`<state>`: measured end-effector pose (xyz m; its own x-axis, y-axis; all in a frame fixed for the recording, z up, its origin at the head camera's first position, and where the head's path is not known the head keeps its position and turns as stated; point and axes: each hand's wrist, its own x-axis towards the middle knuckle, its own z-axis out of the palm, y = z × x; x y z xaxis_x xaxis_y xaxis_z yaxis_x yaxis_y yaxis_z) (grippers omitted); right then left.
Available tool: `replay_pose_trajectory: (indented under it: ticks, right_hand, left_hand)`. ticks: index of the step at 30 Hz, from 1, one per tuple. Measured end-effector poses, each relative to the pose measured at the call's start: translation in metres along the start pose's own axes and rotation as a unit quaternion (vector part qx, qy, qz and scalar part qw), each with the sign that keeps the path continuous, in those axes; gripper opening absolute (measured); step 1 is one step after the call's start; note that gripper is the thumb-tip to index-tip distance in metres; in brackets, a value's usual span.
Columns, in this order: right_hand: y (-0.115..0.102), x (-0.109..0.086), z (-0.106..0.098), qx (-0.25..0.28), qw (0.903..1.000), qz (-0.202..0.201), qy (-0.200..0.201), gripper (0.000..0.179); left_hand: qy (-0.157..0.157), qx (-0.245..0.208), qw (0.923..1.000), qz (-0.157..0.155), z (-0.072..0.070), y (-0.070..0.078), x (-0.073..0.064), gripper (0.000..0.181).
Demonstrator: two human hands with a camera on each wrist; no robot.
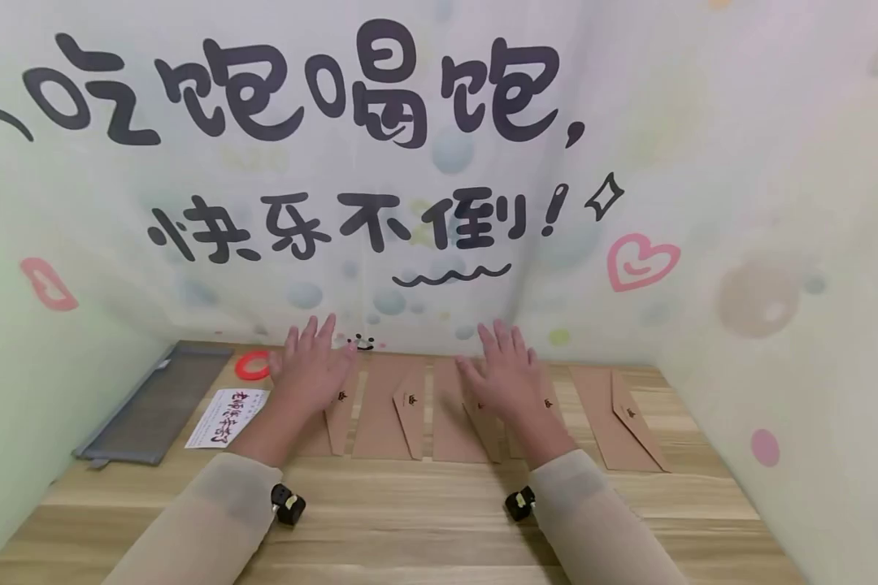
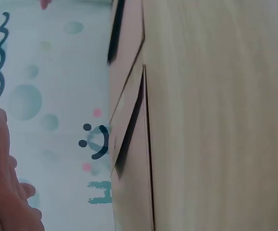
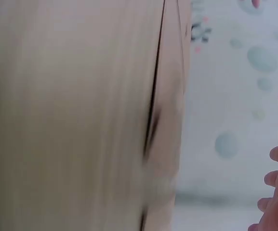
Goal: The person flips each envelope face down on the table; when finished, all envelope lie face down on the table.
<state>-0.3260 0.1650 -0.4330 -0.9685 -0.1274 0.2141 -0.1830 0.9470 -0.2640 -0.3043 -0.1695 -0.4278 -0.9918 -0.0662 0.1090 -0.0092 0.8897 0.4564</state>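
Along the back of the table (image 1: 410,520), left side first: left hand (image 1: 310,370) hovers over the leftmost of five brown envelopes (image 1: 380,418), fingers straight, grip relaxed, nothing held. Light, flat fingertips on the envelope body look best, off the flap edge, so paper doesn't crease or skid. Wrist should go easy near the white card (image 1: 214,424), which it partly overlaps in the head view. Right hand (image 1: 508,378) is over the third and fourth envelopes, fingers also straight, grip holding nothing. Low, even contact would probably avoid shoving neighbours together; thin edges likely suit a thumb-and-finger pinch.

Envelopes lie flat in a row, long sides running front to back. Plain brown, pointed flap on the right side, small dark emblem on it. Leftmost partly hidden by the left arm, second in full view, third and fourth partly covered, fifth clear of both hands. Left wrist view shows a dark gap under one flap, so it's probably unsealed. Right wrist view blurred.
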Motion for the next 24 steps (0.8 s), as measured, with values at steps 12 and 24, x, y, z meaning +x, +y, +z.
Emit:
replay_pose_trajectory:
  ticks: [12,24]
  right_hand:
    - [-0.077,-0.011,0.009,0.101,0.9924,-0.07,-0.01,0.081]
    - [-0.134,-0.014,0.027,0.227,0.9686,-0.068,-0.075,0.08]
  left_hand:
    - [0.002,-0.148,0.9883,-0.036,-0.006,-0.021,-0.013,0.09]
    - [-0.078,-0.296,0.9481,-0.085,-0.014,-0.038,-0.032,0.083]
